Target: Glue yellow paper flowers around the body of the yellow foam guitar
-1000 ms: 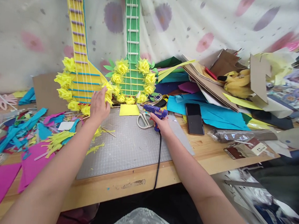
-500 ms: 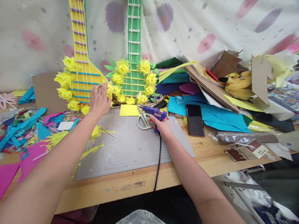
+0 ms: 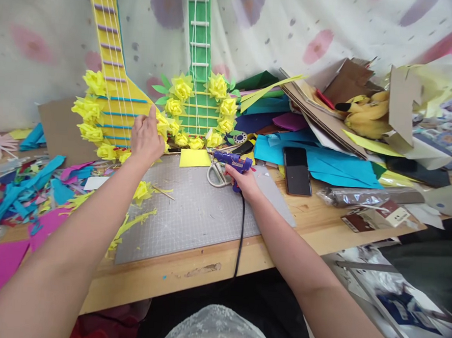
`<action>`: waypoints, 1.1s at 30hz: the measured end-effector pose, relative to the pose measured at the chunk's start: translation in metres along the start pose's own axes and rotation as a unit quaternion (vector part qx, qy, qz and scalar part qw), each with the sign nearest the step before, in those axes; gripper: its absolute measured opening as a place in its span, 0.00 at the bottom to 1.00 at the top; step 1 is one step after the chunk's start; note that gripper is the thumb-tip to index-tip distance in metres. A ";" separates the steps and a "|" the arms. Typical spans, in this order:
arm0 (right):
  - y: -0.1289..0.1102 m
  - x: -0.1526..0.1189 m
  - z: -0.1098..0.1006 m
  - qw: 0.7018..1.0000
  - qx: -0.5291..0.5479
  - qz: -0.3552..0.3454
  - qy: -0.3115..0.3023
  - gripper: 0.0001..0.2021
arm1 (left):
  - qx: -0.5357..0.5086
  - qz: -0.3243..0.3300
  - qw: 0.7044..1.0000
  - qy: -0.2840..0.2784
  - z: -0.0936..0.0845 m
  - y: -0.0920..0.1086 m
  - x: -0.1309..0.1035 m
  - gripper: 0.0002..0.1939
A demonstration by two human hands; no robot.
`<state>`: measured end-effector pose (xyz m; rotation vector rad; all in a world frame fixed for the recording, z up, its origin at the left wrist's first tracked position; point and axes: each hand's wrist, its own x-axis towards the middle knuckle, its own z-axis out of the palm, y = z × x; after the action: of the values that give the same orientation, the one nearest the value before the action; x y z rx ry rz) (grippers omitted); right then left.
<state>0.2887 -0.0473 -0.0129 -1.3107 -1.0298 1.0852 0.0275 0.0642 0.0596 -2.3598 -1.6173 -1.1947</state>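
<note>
A yellow instrument-shaped craft (image 3: pixel 117 109) with strings and yellow paper flowers leans at the back left. A green one (image 3: pixel 197 108), also ringed with yellow flowers, stands to its right. My left hand (image 3: pixel 146 139) is at the lower right of the yellow craft, beside its flowers, index finger pointing up; the other fingers are partly curled, and whether they pinch anything is hidden. My right hand (image 3: pixel 242 180) is wrapped round the handle of a blue glue gun (image 3: pixel 232 161), its nozzle toward the left. White-handled scissors (image 3: pixel 215 175) lie beside the gun on the grey cutting mat (image 3: pixel 196 213).
A yellow paper square (image 3: pixel 194 158) lies at the mat's back edge. Paper scraps (image 3: pixel 29 187) cover the left side. A black phone (image 3: pixel 297 171), blue paper (image 3: pixel 336 170) and piled cardboard (image 3: pixel 321 121) sit at the right. The gun's cable (image 3: pixel 241 236) hangs over the table edge.
The camera view has shifted, so the crafts appear higher and slightly farther left. My left hand stays by the yellow craft's flowers, its index finger more upright. My right hand still holds the glue gun.
</note>
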 end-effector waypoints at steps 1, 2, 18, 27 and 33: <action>0.000 0.000 0.000 1.000 -0.003 0.002 -0.002 0.20 | 0.012 0.001 1.000 -0.005 -0.001 0.000 0.000 0.33; 0.000 0.000 0.000 1.000 -0.005 0.004 -0.003 0.20 | 0.024 0.002 1.000 -0.010 -0.002 0.001 0.000 0.34; 0.011 0.005 -0.003 1.000 -0.002 -0.022 -0.013 0.21 | 0.096 0.044 0.993 -0.053 -0.005 -0.007 0.004 0.40; 0.009 0.005 -0.001 1.000 -0.003 -0.015 -0.019 0.24 | 0.119 0.041 0.988 -0.089 -0.013 -0.002 0.003 0.38; 0.005 0.003 0.000 1.000 0.006 -0.018 -0.021 0.23 | 0.185 0.093 0.971 -0.123 -0.034 -0.005 -0.009 0.39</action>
<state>0.2892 -0.0449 -0.0177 -1.2605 -1.0716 1.0937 0.0025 0.0452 0.0764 -2.4090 -1.4769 -0.5277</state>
